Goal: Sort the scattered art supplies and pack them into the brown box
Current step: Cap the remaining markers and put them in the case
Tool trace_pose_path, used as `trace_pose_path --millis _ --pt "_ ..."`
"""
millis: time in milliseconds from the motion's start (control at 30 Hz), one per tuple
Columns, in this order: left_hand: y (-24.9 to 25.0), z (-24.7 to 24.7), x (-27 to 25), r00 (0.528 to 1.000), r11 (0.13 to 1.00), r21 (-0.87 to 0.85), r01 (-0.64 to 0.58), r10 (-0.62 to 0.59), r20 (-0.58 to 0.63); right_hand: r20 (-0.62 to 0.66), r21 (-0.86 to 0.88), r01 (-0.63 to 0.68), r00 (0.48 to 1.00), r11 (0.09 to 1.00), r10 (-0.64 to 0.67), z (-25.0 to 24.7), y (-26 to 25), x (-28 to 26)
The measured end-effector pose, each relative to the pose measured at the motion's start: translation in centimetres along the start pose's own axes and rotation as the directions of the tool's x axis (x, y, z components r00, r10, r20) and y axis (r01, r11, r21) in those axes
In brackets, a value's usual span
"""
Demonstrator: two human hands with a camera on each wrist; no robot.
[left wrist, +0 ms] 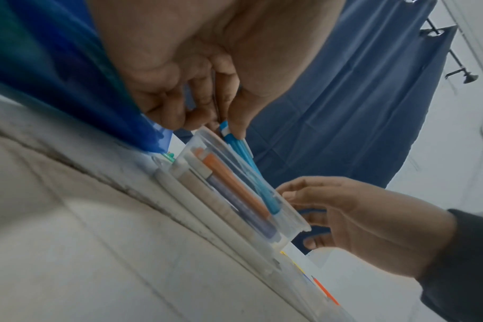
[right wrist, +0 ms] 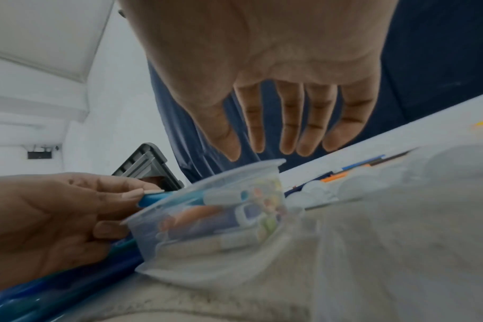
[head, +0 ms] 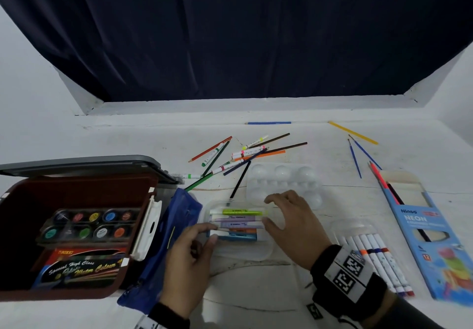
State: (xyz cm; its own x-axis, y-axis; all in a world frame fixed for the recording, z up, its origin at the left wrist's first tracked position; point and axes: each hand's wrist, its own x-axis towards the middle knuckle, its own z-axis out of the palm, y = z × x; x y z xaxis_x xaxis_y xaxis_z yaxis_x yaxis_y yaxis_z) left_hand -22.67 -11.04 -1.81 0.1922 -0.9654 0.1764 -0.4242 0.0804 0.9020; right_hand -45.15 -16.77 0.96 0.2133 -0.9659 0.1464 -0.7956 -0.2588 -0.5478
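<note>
Left hand [head: 188, 257] pinches the blue highlighter [left wrist: 236, 143] by its end, lowering it into the clear plastic case [head: 261, 248] on the table [head: 332, 149]. Right hand [head: 291, 223], fingers spread, hovers beside. Case looks light, slick, thin-walled; best held by its long sides.

Soft, even light falls from above on the white tabletop [head: 332, 290]; shadows are faint and no glare shows. The dark curtain [head: 230, 34] behind the far edge stays dim. The head view bends straight lines at its edges and is a little soft throughout. Both wrist views are dimmer and greyer, with strong wide-angle stretch; the near tabletop, the clear plastic case [right wrist: 207, 217] and the palms close to the lens are blurred.
</note>
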Motion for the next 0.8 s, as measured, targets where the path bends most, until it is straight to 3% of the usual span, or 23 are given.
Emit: trace_pose_path --millis 200,367,600,700,800 --pt "0.0 0.0 0.2 0.997 0.988 0.140 -0.067 0.071 -0.026 0.140 0.166 -0.155 0.981 0.974 0.133 0.7 1.2 -0.9" --pt "0.4 0.3 0.2 0.999 0.971 0.238 -0.033 0.032 0.005 0.222 0.281 -0.248 0.957 0.927 0.188 0.5 1.1 -0.7" --pt "0.5 -0.1 0.2 1.000 0.988 0.152 0.002 -0.007 0.029 0.299 0.526 -0.379 0.920 0.761 0.252 -0.5 0.5 0.4" --pt "0.7 0.0 0.2 0.991 0.991 0.107 0.086 -0.097 0.098 0.271 0.536 -0.388 0.920 0.750 0.282 -1.2 0.5 0.7" --pt "1.2 0.1 0.6 0.977 0.982 -0.045 0.181 -0.174 0.124 0.205 0.534 -0.364 0.932 0.763 0.300 -2.6 0.8 0.6"
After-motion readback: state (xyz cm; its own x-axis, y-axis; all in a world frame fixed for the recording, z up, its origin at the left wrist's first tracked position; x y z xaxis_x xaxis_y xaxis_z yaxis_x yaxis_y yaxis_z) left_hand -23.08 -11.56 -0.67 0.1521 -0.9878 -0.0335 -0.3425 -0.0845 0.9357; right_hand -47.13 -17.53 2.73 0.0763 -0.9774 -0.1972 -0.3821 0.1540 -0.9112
